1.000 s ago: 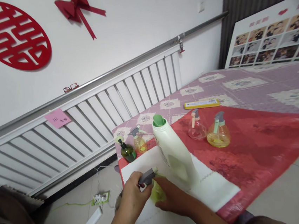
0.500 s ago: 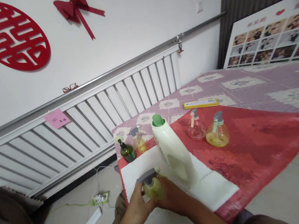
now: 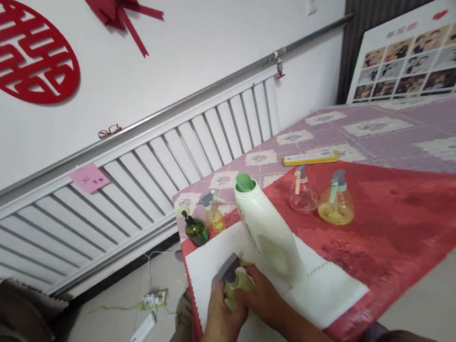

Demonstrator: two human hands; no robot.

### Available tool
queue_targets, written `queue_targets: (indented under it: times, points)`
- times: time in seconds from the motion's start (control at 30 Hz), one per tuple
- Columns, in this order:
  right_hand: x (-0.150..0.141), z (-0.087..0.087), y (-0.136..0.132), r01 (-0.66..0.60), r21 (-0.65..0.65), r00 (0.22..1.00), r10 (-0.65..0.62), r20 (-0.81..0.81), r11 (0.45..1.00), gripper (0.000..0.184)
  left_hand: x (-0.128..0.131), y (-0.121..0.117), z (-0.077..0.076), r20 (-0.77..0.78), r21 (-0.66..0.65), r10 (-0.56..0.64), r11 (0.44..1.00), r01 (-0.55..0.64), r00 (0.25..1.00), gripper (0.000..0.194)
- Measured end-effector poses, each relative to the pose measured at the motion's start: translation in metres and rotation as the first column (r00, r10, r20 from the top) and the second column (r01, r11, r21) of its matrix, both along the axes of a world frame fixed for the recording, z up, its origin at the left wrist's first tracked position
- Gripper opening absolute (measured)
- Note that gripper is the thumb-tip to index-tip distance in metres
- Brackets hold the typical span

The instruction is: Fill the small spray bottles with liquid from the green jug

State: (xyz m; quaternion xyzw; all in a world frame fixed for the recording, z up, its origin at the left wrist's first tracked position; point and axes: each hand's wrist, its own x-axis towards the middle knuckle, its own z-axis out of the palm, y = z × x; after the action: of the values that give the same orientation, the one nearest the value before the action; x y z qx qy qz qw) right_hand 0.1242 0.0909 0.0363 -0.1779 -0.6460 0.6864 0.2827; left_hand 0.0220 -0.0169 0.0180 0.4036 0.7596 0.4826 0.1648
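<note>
Close to the table's front edge, a small spray bottle (image 3: 238, 284) with a grey spray head and yellowish body is held between both hands. My left hand (image 3: 224, 307) closes around its left side, thumb toward me. My right hand (image 3: 261, 295) wraps the other side, its fingers near the neck. Together they hide much of the lower body. Just beyond stands a tall pale-green jug (image 3: 272, 231), uncapped, with a green inner spout in its mouth. It rests on a white cloth (image 3: 328, 290).
A dark green pump bottle (image 3: 196, 231) and a yellowish spray bottle (image 3: 215, 219) stand back left. On the red cloth (image 3: 394, 219) are a clear spray bottle (image 3: 303, 196) and one with yellow liquid (image 3: 336, 206). Behind lies a yellow-and-white case (image 3: 310, 158). A radiator (image 3: 151, 173) lines the wall.
The spray bottle has tilted a little, and my right hand's fingers have moved up toward its spray head. My view has shifted slightly; the other bottles stand where they were.
</note>
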Motion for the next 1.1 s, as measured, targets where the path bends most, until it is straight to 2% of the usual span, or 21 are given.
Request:
queue_targets:
  times: [0.1,0.27,0.37,0.5,0.6,0.67,0.73,0.83,0.97,1.1]
  points:
    - [-0.009,-0.006,-0.011,0.124,-0.044,0.991,-0.122,0.055,0.991,0.034,0.007,0.000,-0.005,-0.104,0.036,0.033,0.999,-0.030,0.994,0.053]
    - [-0.013,-0.008,-0.017,0.205,0.012,0.974,-0.205,0.098,0.979,0.029,0.009,0.000,-0.005,-0.098,0.045,0.039,0.998,-0.035,0.994,0.059]
    - [-0.010,-0.006,-0.013,0.192,0.137,0.981,-0.192,-0.010,0.972,0.022,0.008,-0.001,-0.004,-0.067,0.025,0.023,0.999,-0.021,0.998,0.062]
    - [-0.006,-0.004,-0.010,0.129,0.297,0.989,-0.102,-0.108,0.946,0.030,0.008,-0.001,-0.004,-0.040,0.032,0.001,0.999,0.000,0.999,0.057]
    - [-0.007,-0.004,-0.013,0.147,0.229,0.989,-0.142,-0.040,0.962,0.036,0.008,-0.001,-0.004,-0.087,0.054,-0.003,0.999,0.008,0.996,0.054]
    - [-0.009,-0.004,-0.016,0.195,0.140,0.980,-0.197,-0.002,0.971,0.032,0.008,-0.001,-0.003,-0.117,0.070,-0.011,0.997,0.019,0.993,0.055]
    - [-0.010,-0.004,-0.016,0.206,0.109,0.978,-0.206,-0.010,0.972,0.026,0.008,-0.001,-0.003,-0.114,0.068,-0.022,0.997,0.030,0.993,0.055]
    - [-0.008,-0.003,-0.014,0.166,0.190,0.986,-0.163,-0.034,0.968,0.024,0.009,0.000,-0.002,-0.105,0.062,0.002,0.998,0.005,0.995,0.053]
    - [-0.005,-0.004,-0.009,0.127,0.343,0.990,-0.098,-0.100,0.931,0.026,0.010,0.000,-0.002,-0.120,0.071,0.028,0.997,-0.019,0.992,0.051]
    - [-0.005,-0.003,-0.008,0.120,0.361,0.991,-0.090,-0.101,0.925,0.025,0.011,0.000,0.000,-0.119,0.062,0.020,0.998,-0.013,0.993,0.049]
